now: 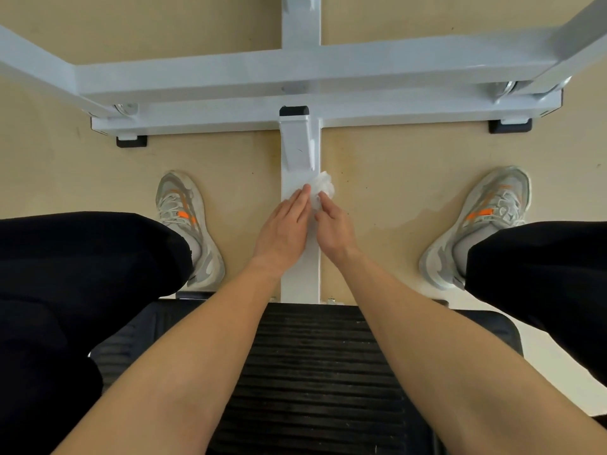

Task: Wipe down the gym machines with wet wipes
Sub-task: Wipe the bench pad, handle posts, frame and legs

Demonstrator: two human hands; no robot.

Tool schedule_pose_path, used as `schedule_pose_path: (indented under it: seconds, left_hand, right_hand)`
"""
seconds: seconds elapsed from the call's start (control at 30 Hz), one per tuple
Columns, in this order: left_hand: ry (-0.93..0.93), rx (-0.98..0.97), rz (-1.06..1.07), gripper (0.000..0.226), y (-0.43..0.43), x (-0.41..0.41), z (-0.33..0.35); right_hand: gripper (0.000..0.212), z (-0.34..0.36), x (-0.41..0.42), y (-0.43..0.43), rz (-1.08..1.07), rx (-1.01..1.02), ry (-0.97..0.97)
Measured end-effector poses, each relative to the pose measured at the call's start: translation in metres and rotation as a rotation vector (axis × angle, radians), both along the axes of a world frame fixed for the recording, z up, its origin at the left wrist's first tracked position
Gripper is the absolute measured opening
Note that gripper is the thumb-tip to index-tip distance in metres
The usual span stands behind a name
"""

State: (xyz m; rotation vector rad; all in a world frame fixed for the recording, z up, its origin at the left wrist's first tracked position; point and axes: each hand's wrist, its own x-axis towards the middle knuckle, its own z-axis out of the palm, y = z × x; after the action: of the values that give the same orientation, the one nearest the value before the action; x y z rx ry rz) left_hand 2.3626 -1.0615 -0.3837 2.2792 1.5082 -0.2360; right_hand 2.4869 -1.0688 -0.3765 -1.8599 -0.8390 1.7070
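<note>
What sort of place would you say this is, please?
Probably a gym: a white-painted steel machine frame on black rubber feet, a black ribbed padded seat, and the right hand pinching a crumpled white wet wipe at its centre beam.

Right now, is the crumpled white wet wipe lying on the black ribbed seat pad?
No, the crumpled white wet wipe sits on the white metal floor beam, between the left hand and the right hand.
</note>
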Motion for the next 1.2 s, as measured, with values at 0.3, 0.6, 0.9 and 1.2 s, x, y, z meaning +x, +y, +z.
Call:
schedule_pose_path:
  seconds: [0.3, 0.6, 0.9, 1.2]
  left_hand:
    - [0.184, -0.115, -0.083, 0.068, 0.016, -0.001, 0.001]
    - [0.238, -0.247, -0.179, 0.066, 0.041, -0.006, 0.013]
    - [0.315, -0.332, -0.451, 0.062, -0.013, -0.021, 0.024]
    - [0.347, -0.238, -0.359, 0.067, 0.016, -0.007, 0.024]
  right_hand:
    - [0.047, -0.005, 0.015, 0.023, -0.115, -0.013, 0.133]
    - [0.054, -0.004, 0.022, 0.022, 0.138, -0.037, 0.063]
    - [0.054, -0.016, 0.022, -0.04, 0.441, -0.228, -0.011]
    - [0.058, -0.001, 0.019, 0.004, 0.294, -0.114, -0.033]
